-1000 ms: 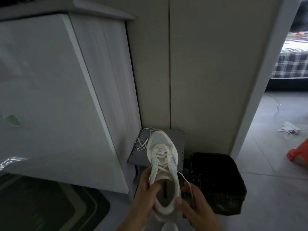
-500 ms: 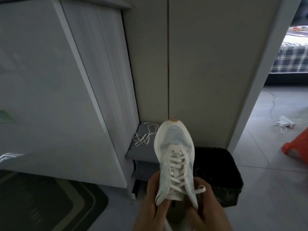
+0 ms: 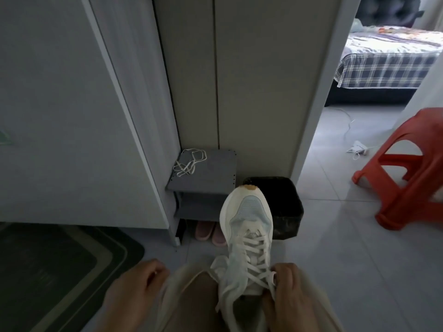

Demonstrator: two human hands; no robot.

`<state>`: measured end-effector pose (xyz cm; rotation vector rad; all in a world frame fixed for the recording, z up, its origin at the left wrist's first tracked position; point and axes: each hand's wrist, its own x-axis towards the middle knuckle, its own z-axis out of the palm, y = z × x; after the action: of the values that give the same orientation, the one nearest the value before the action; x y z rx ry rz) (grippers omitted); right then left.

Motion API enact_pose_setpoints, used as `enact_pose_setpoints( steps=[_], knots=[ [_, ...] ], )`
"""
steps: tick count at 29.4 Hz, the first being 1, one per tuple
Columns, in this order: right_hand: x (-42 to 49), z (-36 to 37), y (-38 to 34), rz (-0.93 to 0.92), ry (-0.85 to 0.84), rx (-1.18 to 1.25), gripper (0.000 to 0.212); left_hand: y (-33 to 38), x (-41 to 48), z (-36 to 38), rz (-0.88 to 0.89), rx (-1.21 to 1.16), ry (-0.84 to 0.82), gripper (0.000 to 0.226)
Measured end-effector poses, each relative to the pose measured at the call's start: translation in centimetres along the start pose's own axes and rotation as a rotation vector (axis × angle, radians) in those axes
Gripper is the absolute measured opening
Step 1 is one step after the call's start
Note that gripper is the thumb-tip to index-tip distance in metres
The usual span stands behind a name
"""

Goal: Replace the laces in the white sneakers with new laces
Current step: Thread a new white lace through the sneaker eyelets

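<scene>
Looking at the black bin (image 3: pixel 285 219) beside the grey shelf unit (image 3: pixel 215 173), I can't make out its contents; the unit carries a loose lace (image 3: pixel 189 162) on top and pink slippers (image 3: pixel 211 232) underneath. Since half a second ago the white sneaker (image 3: pixel 247 216) has dropped onto the lap, toe forward, my right hand (image 3: pixel 290 295) pinching its threaded lace (image 3: pixel 251 259), my left hand (image 3: pixel 136 291) off it, curled, grip unclear through blur.

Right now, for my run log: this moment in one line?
sneaker on lap | right hand pinches lace | left hand off sneaker | loose lace on shelf
</scene>
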<state>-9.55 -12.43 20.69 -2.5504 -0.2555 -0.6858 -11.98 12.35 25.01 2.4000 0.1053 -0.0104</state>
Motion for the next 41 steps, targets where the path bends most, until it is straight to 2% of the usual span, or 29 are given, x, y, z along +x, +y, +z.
enact_pose_setpoints(
  steps=[1, 2, 3, 4, 5, 7, 8, 9, 10, 11, 12, 13, 15, 18, 21, 22, 24, 26, 28, 29, 30, 32, 34, 35, 36, 37, 38, 40, 41],
  knots=[
    [-0.2, 0.3, 0.0, -0.042, 0.121, -0.033, 0.043, 1.1, 0.1, -0.3, 0.061, -0.067, -0.005, 0.025],
    [-0.3, 0.0, -0.2, -0.095, 0.224, -0.073, 0.027, 2.2, -0.2, 0.5, 0.07, -0.034, -0.009, 0.047],
    [-0.4, -0.5, -0.5, -0.114, 0.255, -0.077, 0.026, 3.9, -1.1, 0.5, 0.195, 0.138, -0.018, 0.06],
    [-0.7, -0.7, -0.5, -0.108, 0.203, -0.083, 0.036, 5.0, -1.6, 2.1, 0.384, 0.269, -0.106, 0.054],
    [-0.9, -1.1, -0.7, -0.092, 0.134, -0.101, 0.04, 4.3, -2.3, 2.9, 0.475, 0.283, -0.085, 0.038],
    [-0.6, -2.3, -0.9, -0.061, -0.051, -0.11, 0.03, 6.9, -2.3, 4.1, 0.309, 0.212, -0.112, 0.012],
    [-0.5, -2.9, -0.9, -0.033, -0.17, -0.109, 0.023, 7.4, -1.9, 4.9, 0.274, 0.19, -0.098, 0.007],
    [-0.5, -2.8, -0.7, 0.0, -0.235, -0.124, 0.02, 7.0, -0.9, 4.5, 0.216, 0.31, -0.036, 0.012],
    [-0.6, -2.8, -0.3, 0.009, -0.28, -0.114, 0.041, 6.1, -0.6, 3.8, 0.142, 0.32, 0.027, 0.019],
    [-0.8, -2.7, 0.0, -0.001, -0.295, -0.102, 0.057, 5.5, -0.6, 2.5, 0.104, 0.36, 0.054, 0.027],
    [-0.6, -2.9, -0.2, 0.042, -0.3, -0.083, 0.064, 4.6, -0.7, 1.4, 0.104, 0.378, 0.075, 0.027],
    [-0.6, -2.9, -0.1, 0.039, -0.267, -0.045, 0.065, 3.5, -0.4, 0.3, 0.1, 0.37, 0.157, 0.023],
    [-0.5, -3.0, -0.2, 0.019, -0.195, 0.008, 0.062, 0.8, -0.1, -2.1, 0.038, 0.489, 0.206, 0.014],
    [-0.6, -3.1, -0.4, 0.034, -0.218, 0.04, 0.064, -0.4, 0.9, -4.4, -0.048, 0.554, 0.198, 0.059],
    [-0.6, -2.0, -0.5, 0.068, -0.217, 0.112, 0.063, 2.0, 1.0, -2.5, -0.022, 0.266, 0.183, 0.076],
    [-0.3, -2.1, -0.9, 0.038, -0.234, 0.134, 0.067, 3.6, 0.6, -0.6, 0.024, 0.146, 0.118, 0.075],
    [0.7, -2.7, -1.8, -0.082, -0.284, 0.074, 0.064, 5.5, -0.3, 3.9, 0.203, 0.184, 0.046, 0.065],
    [2.6, -4.5, -1.6, -0.092, -0.5, 0.091, 0.039, 5.8, -0.5, 6.7, 0.343, 0.352, 0.171, 0.055],
    [4.6, -6.5, -0.1, 0.03, -0.803, 0.252, 0.023, 5.3, -0.8, 7.2, 0.351, 0.392, 0.275, 0.029],
    [5.7, -7.3, 0.9, 0.035, -0.835, 0.292, 0.02, 5.3, -1.1, 7.3, 0.365, 0.37, 0.279, 0.021],
    [6.9, -8.0, 1.9, 0.049, -0.807, 0.315, 0.018, 5.1, -1.6, 7.9, 0.436, 0.377, 0.37, 0.021],
    [8.8, -8.7, 3.6, 0.081, -0.727, 0.304, 0.015, 4.3, -2.0, 9.1, 0.485, 0.432, 0.402, 0.013],
    [9.6, -8.1, 4.5, 0.074, -0.659, 0.232, 0.01, 4.3, -2.2, 10.2, 0.509, 0.35, 0.303, 0.062],
    [9.6, -7.6, 4.7, 0.059, -0.611, 0.167, 0.009, 4.6, -2.1, 10.4, 0.443, 0.34, 0.292, 0.082],
    [9.3, -6.9, 4.7, 0.045, -0.563, 0.116, 0.012, 4.4, -1.7, 10.8, 0.422, 0.367, 0.352, 0.09],
    [8.4, -6.0, 4.3, 0.041, -0.522, 0.106, 0.017, 4.7, -1.5, 10.6, 0.393, 0.376, 0.357, 0.088],
    [7.3, -5.0, 3.7, 0.075, -0.503, 0.141, 0.025, 4.5, -1.3, 10.9, 0.435, 0.378, 0.398, 0.075],
    [4.8, -3.2, 1.6, 0.25, -0.554, 0.3, 0.049, 4.1, -1.1, 11.2, 0.398, 0.337, 0.439, 0.013],
    [4.1, -2.4, 0.7, 0.327, -0.561, 0.365, 0.059, 4.3, -1.4, 11.8, 0.358, 0.26, 0.335, 0.022]
  ],
)
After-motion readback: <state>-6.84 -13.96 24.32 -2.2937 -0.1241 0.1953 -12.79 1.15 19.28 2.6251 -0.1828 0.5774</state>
